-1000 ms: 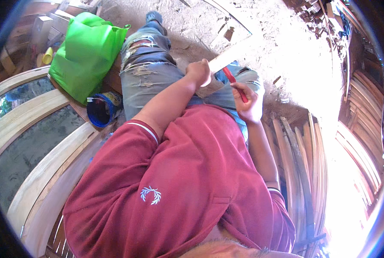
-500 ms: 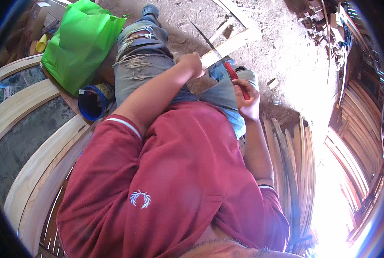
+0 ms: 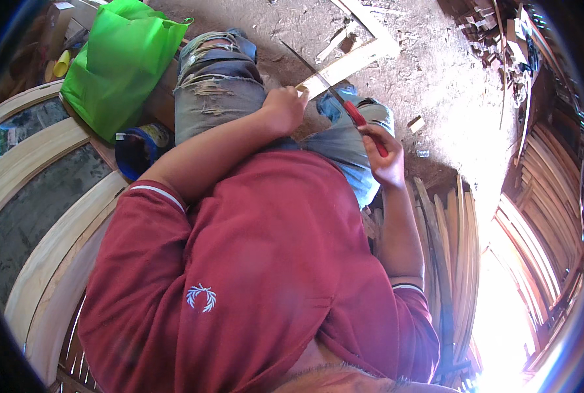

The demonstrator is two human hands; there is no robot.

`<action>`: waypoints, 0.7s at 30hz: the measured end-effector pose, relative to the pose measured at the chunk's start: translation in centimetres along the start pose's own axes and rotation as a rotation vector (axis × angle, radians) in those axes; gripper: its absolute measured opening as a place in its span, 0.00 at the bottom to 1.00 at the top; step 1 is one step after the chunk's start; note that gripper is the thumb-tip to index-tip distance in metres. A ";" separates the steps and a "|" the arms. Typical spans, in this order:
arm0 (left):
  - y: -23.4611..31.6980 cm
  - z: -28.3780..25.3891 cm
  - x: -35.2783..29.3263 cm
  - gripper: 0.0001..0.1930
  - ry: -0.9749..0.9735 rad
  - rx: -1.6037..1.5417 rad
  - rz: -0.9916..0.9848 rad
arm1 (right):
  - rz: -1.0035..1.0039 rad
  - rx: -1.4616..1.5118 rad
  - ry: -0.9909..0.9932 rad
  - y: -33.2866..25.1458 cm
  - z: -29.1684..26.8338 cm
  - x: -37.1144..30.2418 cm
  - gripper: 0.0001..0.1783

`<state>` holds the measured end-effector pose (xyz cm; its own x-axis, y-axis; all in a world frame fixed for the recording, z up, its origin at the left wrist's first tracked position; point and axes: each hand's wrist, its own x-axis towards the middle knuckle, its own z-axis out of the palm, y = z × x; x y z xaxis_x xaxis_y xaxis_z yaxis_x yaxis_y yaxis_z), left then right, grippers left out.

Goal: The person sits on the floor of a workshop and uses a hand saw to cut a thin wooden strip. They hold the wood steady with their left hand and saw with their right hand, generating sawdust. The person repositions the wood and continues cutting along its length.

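My left hand (image 3: pixel 285 109) is closed round the near end of a pale wooden strip (image 3: pixel 356 60), beside my jeans-clad knee. That strip meets a second length of wood at a corner farther off. In my right hand (image 3: pixel 385 159) is the red handle of a saw (image 3: pixel 355 113), whose long, thin, dark blade points away to the far left. The blade crosses over the strip just beyond my left hand. Whether its edge is sunk into the wood cannot be made out.
At the left, a bright green bag (image 3: pixel 123 65) stands behind a dark blue bucket (image 3: pixel 131 156), next to framed wooden panels (image 3: pixel 40 180). Long wooden slats (image 3: pixel 462 242) lie to the right. Offcuts (image 3: pixel 485 29) are heaped at the far right, and a small block (image 3: pixel 416 124) lies on the floor.
My right hand and the saw handle have moved slightly to the right and nearer to me. My left hand has shifted a little left, and my left foot has gone out of sight.
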<state>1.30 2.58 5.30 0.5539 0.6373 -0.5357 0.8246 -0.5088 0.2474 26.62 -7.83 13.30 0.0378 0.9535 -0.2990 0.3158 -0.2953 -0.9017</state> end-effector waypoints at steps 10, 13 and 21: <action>-0.4 0.6 0.0 0.32 -0.008 -0.006 0.031 | 0.051 -0.073 -0.019 -1.6 -4.0 -1.5 0.09; -0.4 0.6 0.0 0.33 -0.006 -0.008 0.052 | -0.019 -0.097 0.019 -1.6 -4.2 -0.9 0.09; -1.0 0.0 -0.3 0.34 -0.023 -0.090 0.062 | -0.065 -0.013 0.000 -2.5 -1.4 -0.4 0.08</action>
<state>0.32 2.91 5.26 0.6024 0.5920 -0.5354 0.7963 -0.4923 0.3515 27.12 -7.37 16.13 0.0170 0.9706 -0.2402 0.3297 -0.2323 -0.9151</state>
